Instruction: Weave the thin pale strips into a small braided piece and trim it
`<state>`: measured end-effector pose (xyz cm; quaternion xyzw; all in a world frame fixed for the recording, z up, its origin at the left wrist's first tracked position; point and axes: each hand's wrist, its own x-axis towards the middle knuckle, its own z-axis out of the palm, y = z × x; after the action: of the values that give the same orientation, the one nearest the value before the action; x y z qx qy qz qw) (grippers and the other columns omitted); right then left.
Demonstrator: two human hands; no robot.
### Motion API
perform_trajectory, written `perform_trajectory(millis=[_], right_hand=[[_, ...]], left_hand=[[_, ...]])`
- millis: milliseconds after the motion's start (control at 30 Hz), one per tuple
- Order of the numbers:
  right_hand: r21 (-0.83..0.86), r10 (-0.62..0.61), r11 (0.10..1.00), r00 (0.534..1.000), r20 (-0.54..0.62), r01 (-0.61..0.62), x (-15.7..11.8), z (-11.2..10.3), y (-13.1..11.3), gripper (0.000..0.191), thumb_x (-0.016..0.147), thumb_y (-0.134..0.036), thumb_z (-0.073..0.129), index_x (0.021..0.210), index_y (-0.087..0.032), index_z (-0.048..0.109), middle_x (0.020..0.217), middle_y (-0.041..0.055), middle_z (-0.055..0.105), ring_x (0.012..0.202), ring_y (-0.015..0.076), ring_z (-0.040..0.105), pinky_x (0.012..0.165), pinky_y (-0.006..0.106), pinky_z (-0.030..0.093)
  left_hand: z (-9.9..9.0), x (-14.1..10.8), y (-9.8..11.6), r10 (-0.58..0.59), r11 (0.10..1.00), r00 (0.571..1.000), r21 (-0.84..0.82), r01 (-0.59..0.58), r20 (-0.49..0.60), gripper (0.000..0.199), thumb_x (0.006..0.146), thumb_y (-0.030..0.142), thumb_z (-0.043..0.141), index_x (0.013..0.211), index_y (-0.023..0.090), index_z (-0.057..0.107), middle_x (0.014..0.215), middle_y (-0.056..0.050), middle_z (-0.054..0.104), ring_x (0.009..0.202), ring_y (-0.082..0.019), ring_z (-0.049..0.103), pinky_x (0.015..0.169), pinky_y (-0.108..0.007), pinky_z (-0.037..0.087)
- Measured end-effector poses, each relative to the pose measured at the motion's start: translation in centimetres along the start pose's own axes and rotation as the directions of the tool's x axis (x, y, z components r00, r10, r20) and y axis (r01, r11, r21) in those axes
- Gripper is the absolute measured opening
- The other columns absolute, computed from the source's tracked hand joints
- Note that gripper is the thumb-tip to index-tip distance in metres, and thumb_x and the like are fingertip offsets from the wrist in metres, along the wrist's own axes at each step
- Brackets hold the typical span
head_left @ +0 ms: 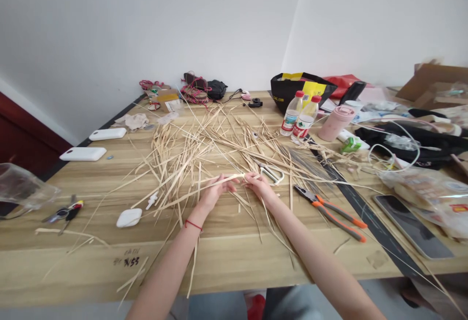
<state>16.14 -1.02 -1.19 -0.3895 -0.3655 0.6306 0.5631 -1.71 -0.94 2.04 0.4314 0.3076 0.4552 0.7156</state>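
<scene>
My left hand [218, 187] has its fingers closed around a pale straw strip [186, 194], which runs out to the lower left. Close beside it, my right hand [256, 183] pinches the other end of that strip. Thin white wires [215, 144] rise from the right fingertips toward the back left; what exactly joins them there is too small to make out. Many loose straw strips [166, 159] lie spread around and beyond both hands. Just past my right hand is a peeler-like tool [273, 174] with a pale frame. Pliers [329, 211] with orange-and-black handles rest to its right.
Two bottles [297, 118] and a pink cup [336, 122] stand at the back right, before a black bag [283, 97]. A phone [413, 225] lies far right. On the left are a white case [129, 217], keys [66, 211] and a clear plastic container [25, 188].
</scene>
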Motion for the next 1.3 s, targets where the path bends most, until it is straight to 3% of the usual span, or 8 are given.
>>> perform_trajectory(millis=[167, 300, 467, 667, 900, 1100, 1300], right_hand=[[0.027, 0.018, 0.999, 1.0, -0.024, -0.018, 0.1, -0.2, 0.1, 0.028, 0.056, -0.039, 0.078, 0.07, -0.02, 0.064, 0.071, 0.0007, 0.063, 0.072, 0.0171, 0.058, 0.072, 0.031, 0.044], [0.028, 0.009, 1.0, 1.0, -0.023, -0.009, 0.2, -0.2, 0.3, 0.027, 0.056, -0.04, 0.078, 0.07, -0.02, 0.065, 0.071, 0.0004, 0.064, 0.071, 0.0169, 0.058, 0.071, 0.031, 0.043], [-0.102, -0.031, 0.994, 0.999, -0.035, 0.027, 0.2, -0.1, 0.6, 0.027, 0.059, -0.044, 0.075, 0.069, -0.021, 0.066, 0.068, -0.0004, 0.062, 0.066, 0.015, 0.055, 0.067, 0.029, 0.042], [-0.21, -0.08, 0.974, 0.997, 0.001, 0.079, -0.1, 0.2, 0.2, 0.027, 0.063, -0.045, 0.072, 0.069, -0.02, 0.064, 0.064, -0.0005, 0.06, 0.063, 0.0145, 0.053, 0.064, 0.028, 0.04], [-0.243, -0.088, 0.966, 0.996, 0.025, 0.092, -0.6, 0.4, -0.3, 0.025, 0.066, -0.043, 0.07, 0.068, -0.02, 0.063, 0.066, 0.0001, 0.06, 0.063, 0.0144, 0.052, 0.066, 0.028, 0.039], [-0.215, -0.069, 0.973, 0.995, 0.071, 0.083, -0.4, 0.3, -0.1, 0.028, 0.066, -0.046, 0.069, 0.07, -0.019, 0.064, 0.068, 0.0009, 0.062, 0.065, 0.0148, 0.054, 0.066, 0.027, 0.04], [-0.222, -0.036, 0.973, 0.994, 0.106, 0.059, -0.1, 0.1, 0.3, 0.027, 0.065, -0.044, 0.07, 0.072, -0.019, 0.064, 0.067, 0.0003, 0.061, 0.064, 0.0139, 0.053, 0.066, 0.026, 0.039]], left_hand=[[-0.2, 0.0, 0.2, -0.031, 0.996, 0.998, -0.087, 0.036, 0.061, 0.038, 0.074, 0.038, 0.052, 0.094, 0.009, 0.067, 0.091, -0.016, 0.068, 0.071, -0.023, 0.062, 0.067, -0.036, 0.047], [0.1, -0.1, 0.5, 0.02, 0.999, 0.995, -0.034, -0.017, 0.099, 0.039, 0.071, 0.033, 0.055, 0.101, 0.01, 0.065, 0.095, -0.014, 0.067, 0.071, -0.021, 0.062, 0.066, -0.034, 0.048], [0.5, 0.1, -0.4, 0.043, 0.988, 0.998, 0.152, -0.037, -0.034, 0.032, 0.072, 0.034, 0.063, 0.098, 0.014, 0.064, 0.089, -0.009, 0.067, 0.064, -0.015, 0.06, 0.06, -0.028, 0.049], [-0.2, 0.9, -1.4, 0.07, 0.987, 0.973, 0.155, -0.036, -0.22, 0.03, 0.067, 0.038, 0.069, 0.082, 0.013, 0.063, 0.07, -0.004, 0.065, 0.052, -0.012, 0.056, 0.052, -0.025, 0.047], [-1.0, 1.0, -1.8, 0.079, 0.996, 0.96, 0.052, -0.068, -0.269, 0.023, 0.064, 0.031, 0.074, 0.074, 0.012, 0.065, 0.061, 0.0, 0.061, 0.051, -0.008, 0.053, 0.052, -0.02, 0.043], [-1.3, 1.0, -1.9, -0.052, 0.977, 0.987, -0.212, 0.018, -0.154, 0.027, 0.07, 0.028, 0.07, 0.089, 0.009, 0.067, 0.065, -0.002, 0.059, 0.059, -0.008, 0.055, 0.054, -0.018, 0.044], [-1.0, 0.9, -1.4, -0.115, 0.883, 0.991, -0.463, 0.073, -0.064, 0.02, 0.073, 0.017, 0.068, 0.091, 0.01, 0.064, 0.069, 0.0, 0.057, 0.053, -0.004, 0.048, 0.049, -0.016, 0.042]])
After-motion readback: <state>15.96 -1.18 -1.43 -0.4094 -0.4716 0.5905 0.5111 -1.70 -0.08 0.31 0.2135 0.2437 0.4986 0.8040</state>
